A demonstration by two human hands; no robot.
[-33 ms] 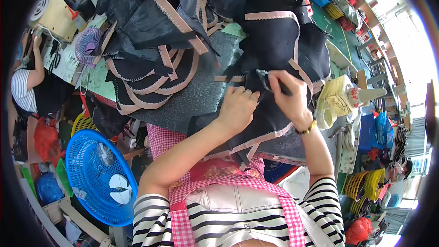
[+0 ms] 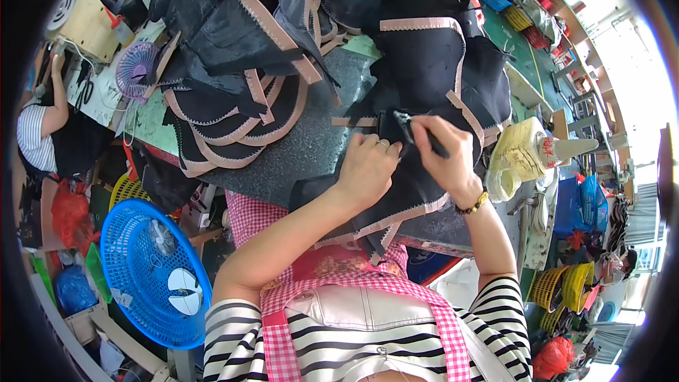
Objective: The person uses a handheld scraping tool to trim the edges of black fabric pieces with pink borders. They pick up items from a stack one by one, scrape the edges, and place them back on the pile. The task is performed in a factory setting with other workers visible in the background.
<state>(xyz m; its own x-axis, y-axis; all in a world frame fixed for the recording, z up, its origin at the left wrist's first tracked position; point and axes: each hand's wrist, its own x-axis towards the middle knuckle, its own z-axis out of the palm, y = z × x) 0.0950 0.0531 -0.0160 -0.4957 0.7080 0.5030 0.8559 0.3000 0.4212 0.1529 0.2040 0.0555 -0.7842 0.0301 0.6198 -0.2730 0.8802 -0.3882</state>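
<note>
A black fabric piece (image 2: 414,198) edged with pink scalloped trim lies on the dark worktable (image 2: 311,145) in front of me. My left hand (image 2: 368,166) rests on it with curled fingers and holds it down. My right hand (image 2: 445,148) grips a thin dark tool (image 2: 417,131) whose tip touches the fabric just above my left hand. A gold bracelet sits on my right wrist. More black pieces with pink trim (image 2: 424,49) are piled behind my hands.
A heap of similar black trimmed pieces (image 2: 233,92) covers the table's left. A pale yellow container (image 2: 520,155) stands to the right. A blue fan (image 2: 152,272) is at lower left, a small purple fan (image 2: 136,71) farther back. Another person (image 2: 39,127) sits at far left.
</note>
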